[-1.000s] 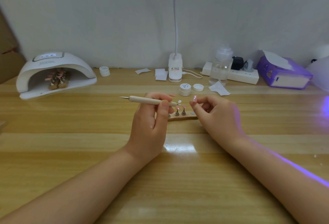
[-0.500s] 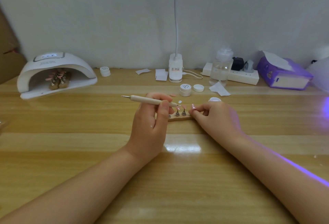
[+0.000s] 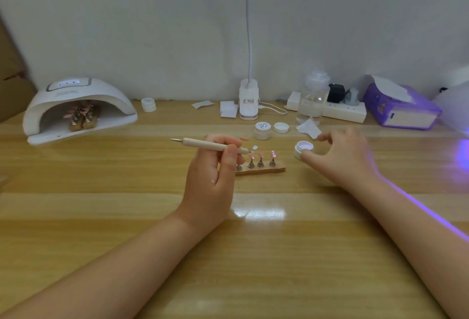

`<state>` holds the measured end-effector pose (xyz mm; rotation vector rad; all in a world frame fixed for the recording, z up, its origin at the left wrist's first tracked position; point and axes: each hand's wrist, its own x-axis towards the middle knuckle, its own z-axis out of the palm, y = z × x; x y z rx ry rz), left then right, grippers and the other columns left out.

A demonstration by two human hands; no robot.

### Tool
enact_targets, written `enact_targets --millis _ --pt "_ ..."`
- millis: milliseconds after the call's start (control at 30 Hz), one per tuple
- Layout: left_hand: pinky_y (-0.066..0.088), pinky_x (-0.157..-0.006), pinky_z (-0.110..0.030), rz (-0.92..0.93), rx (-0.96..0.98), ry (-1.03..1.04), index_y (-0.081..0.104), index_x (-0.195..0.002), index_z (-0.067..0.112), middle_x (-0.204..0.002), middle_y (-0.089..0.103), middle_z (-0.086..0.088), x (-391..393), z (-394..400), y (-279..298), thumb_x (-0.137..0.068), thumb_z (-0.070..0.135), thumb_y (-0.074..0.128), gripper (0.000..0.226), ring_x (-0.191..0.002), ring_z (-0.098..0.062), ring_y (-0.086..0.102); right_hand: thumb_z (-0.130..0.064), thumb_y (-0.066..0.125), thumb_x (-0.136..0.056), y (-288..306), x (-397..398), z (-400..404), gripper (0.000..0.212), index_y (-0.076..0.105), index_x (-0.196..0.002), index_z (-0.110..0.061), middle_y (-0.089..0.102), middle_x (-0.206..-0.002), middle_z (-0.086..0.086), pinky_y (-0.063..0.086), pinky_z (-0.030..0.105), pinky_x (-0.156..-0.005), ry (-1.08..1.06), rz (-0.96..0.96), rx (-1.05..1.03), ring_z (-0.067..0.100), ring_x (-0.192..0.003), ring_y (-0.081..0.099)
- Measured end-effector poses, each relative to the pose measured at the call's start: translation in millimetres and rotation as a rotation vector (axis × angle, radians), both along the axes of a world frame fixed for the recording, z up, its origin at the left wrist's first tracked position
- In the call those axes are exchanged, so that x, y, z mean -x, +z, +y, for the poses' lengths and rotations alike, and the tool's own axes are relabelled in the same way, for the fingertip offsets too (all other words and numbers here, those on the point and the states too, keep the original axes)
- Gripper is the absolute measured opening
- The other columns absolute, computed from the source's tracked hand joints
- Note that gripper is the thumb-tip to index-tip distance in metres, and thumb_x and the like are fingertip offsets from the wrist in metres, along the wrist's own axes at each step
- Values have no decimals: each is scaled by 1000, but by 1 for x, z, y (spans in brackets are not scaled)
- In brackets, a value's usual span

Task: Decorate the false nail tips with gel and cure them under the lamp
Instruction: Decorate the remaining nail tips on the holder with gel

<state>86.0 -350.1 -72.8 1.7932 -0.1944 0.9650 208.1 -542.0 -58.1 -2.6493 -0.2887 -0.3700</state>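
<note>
My left hand [image 3: 212, 166] grips a wooden dotting tool [image 3: 210, 145] like a pen, its tip over the pink nail tips [image 3: 261, 155] that stand on metal pegs in a wooden holder [image 3: 261, 170]. My right hand [image 3: 340, 156] is at an open white gel jar [image 3: 303, 150] right of the holder, thumb against its side, fingers spread above it. A white curing lamp [image 3: 78, 108] sits at the far left with another holder of pink tips [image 3: 82, 115] inside it. Two loose tips [image 3: 250, 142] lie behind the holder.
Behind the holder are a closed gel jar [image 3: 262, 129], a loose lid [image 3: 281, 127] and paper wipes [image 3: 308, 128]. Along the wall: a small jar [image 3: 148, 104], desk lamp base [image 3: 248, 101], clear bottle [image 3: 313, 98], power strip [image 3: 342, 110], purple tissue box [image 3: 401, 105].
My right hand left the right end of the nail holder and moved right to the open gel jar. The left hand with the tool has stayed put.
</note>
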Motion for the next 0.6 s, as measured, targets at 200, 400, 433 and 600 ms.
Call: enact_targets --millis 200,400,433,600 --pt "49 -68 -15 5 0 -4 52 -93 34 -87 65 18 0 0 0 -92 35 39 13 -77 -4 63 -59 61 -70 -11 -8 3 49 64 -106 -26 51 -114 4 32 31 -84 35 66 26 26 -114 42" --pt "48 -68 -14 11 -8 -1 52 -93 34 -88 65 13 0 0 1 -92 34 39 13 -77 -4 63 -48 68 -71 -12 -7 1 27 61 -88 -28 53 -105 1 33 29 -82 88 -32 -95 23 -110 45" --pt "47 -67 -13 8 -6 -1 52 -93 34 -87 65 15 0 -1 2 -92 34 39 13 -77 -4 63 -45 70 -70 -9 -5 1 26 59 -86 -27 53 -102 0 33 28 -82 111 -78 -131 22 -107 46" --pt "51 -70 -21 -17 -58 -21 51 -95 33 -81 65 10 6 -3 3 -93 33 39 12 -79 -4 64 -39 74 -62 9 14 13 32 62 -81 -15 54 -88 0 36 33 -75 228 -372 -64 24 -89 48"
